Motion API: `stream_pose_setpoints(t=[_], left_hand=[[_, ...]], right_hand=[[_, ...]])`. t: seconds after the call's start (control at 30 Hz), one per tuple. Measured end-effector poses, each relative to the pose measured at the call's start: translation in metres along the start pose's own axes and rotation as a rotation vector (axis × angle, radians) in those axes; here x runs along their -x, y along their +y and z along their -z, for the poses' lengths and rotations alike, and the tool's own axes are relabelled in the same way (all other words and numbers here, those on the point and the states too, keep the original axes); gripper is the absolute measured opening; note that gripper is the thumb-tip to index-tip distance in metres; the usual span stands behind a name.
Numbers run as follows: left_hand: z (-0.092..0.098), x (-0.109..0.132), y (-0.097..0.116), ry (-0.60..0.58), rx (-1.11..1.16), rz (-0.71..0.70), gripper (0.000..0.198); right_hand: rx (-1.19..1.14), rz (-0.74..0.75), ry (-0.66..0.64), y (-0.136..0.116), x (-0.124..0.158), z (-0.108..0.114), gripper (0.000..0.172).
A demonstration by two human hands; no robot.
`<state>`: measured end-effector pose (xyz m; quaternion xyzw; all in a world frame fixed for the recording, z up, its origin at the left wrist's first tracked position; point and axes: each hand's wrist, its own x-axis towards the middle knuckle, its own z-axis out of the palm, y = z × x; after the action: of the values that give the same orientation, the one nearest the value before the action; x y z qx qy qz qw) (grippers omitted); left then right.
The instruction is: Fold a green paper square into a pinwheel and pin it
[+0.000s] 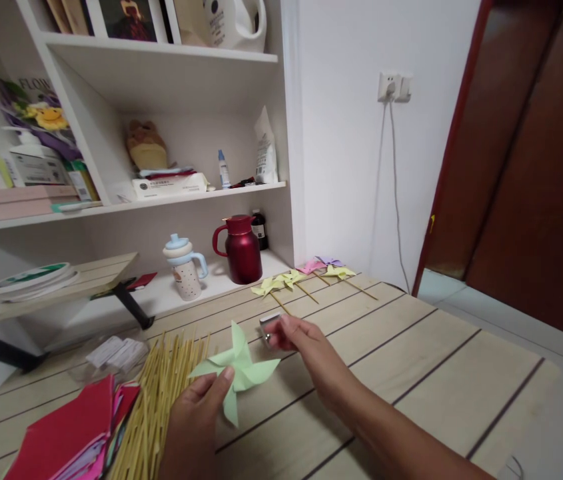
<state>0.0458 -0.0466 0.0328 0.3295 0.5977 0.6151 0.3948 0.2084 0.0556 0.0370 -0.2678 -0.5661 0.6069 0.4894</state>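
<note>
Right, light green paper pinwheel [242, 373] is up over the table [426, 373], near the middle of the view, its blades spread. Left hand [198, 407] comes in from the bottom edge, back of hand toward the camera, thumb pressed on top of the pinwheel's near-left side, fingers curled beneath; pinch closed on the paper. Right forearm slants in from the lower right, and the right hand [301, 337] sits just beyond the pinwheel's right side, apart from it. Its thumb and fingers are bent together around a small metallic-looking object [264, 328]; exact type can't be told. Just left of the left hand, a pile of thin yellowish sticks [166, 380]; left of that, a stack of colored paper [68, 427], red on top. Clear plastic packaging [111, 353] lies behind the stack. Past the right hand, at the table's far edge, a row of pinwheels on sticks [306, 273], yellow, pink and purple. Behind, on the white shelf unit [201, 193], a pale cup with blue handle [187, 277] and a dark red jug [244, 257].
</note>
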Motion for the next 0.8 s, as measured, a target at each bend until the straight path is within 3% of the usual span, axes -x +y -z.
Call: stream_pose_setpoints(t=[0.13,0.2,0.3,0.43,0.6,0.8], left_hand=[[0.003,-0.005,-0.002,0.071,-0.094,0.003,0.038],[0.001,-0.008,0.0,0.129,-0.119,0.027,0.044],[-0.004,-0.01,0.001,0.172,-0.145,0.054,0.05],[-0.01,-0.009,-0.004,0.189,-0.115,-0.01,0.045],[-0.015,-0.008,-0.009,0.18,-0.127,-0.013,0.047],[-0.019,-0.007,-0.003,0.12,-0.158,0.025,0.046]], right_hand=[[0.058,0.171,0.299,-0.019,-0.012,0.033,0.042],[0.17,0.141,0.356,-0.021,-0.018,0.05,0.041],[0.279,0.051,0.263,-0.015,-0.023,0.07,0.03],[0.475,0.019,0.121,0.002,-0.022,0.094,0.009],[0.704,0.0,0.047,0.026,-0.015,0.122,0.026],[0.802,-0.012,0.021,0.038,-0.016,0.128,0.02]])
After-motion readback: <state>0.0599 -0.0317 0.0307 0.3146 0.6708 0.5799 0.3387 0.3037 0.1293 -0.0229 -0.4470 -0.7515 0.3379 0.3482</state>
